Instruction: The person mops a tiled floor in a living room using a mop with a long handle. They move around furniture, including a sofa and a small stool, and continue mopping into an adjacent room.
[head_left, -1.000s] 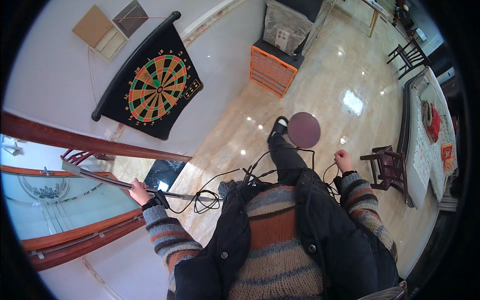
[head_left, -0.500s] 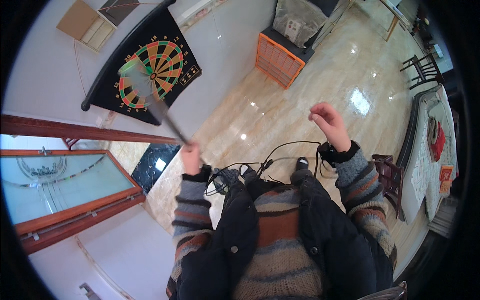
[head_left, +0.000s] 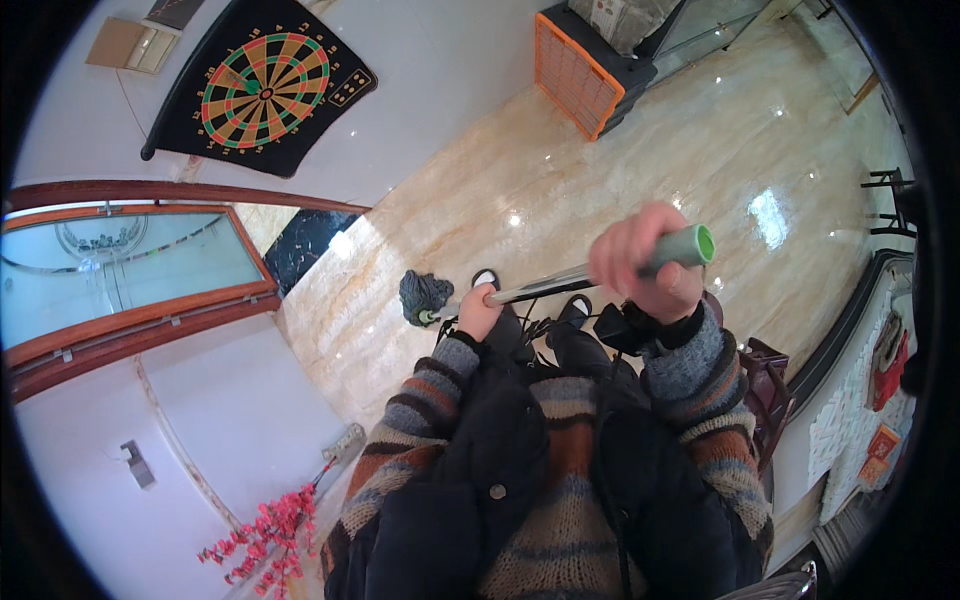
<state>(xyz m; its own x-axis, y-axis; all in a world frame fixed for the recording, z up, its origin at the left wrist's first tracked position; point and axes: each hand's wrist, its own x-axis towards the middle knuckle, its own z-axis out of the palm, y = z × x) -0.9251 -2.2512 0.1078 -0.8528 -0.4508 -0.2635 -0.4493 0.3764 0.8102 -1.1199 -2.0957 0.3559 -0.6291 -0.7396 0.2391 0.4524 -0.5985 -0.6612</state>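
I hold a mop with a grey, stringy head (head_left: 425,297) that rests on the tiled floor, left of my feet. Its pale metal handle (head_left: 545,285) slants up to the right and ends in a green grip (head_left: 685,250) with an open, hollow end. My left hand (head_left: 481,312) is closed round the lower part of the handle. Higher up, my right hand (head_left: 648,262) wraps the handle just below the green end; its fingers are slightly blurred.
A dartboard mat (head_left: 265,95) hangs on the wall at upper left, above a wood-framed glass door (head_left: 130,250). An orange-fronted heater-like box (head_left: 575,75) stands ahead. Pink artificial flowers (head_left: 270,530) are at lower left. A dark wooden chair (head_left: 765,375) and covered table (head_left: 840,420) stand right.
The mop handle has swung from the upper left over to the right. My right hand, which held nothing before, now grips its upper end. The view has shifted, bringing the flowers in.
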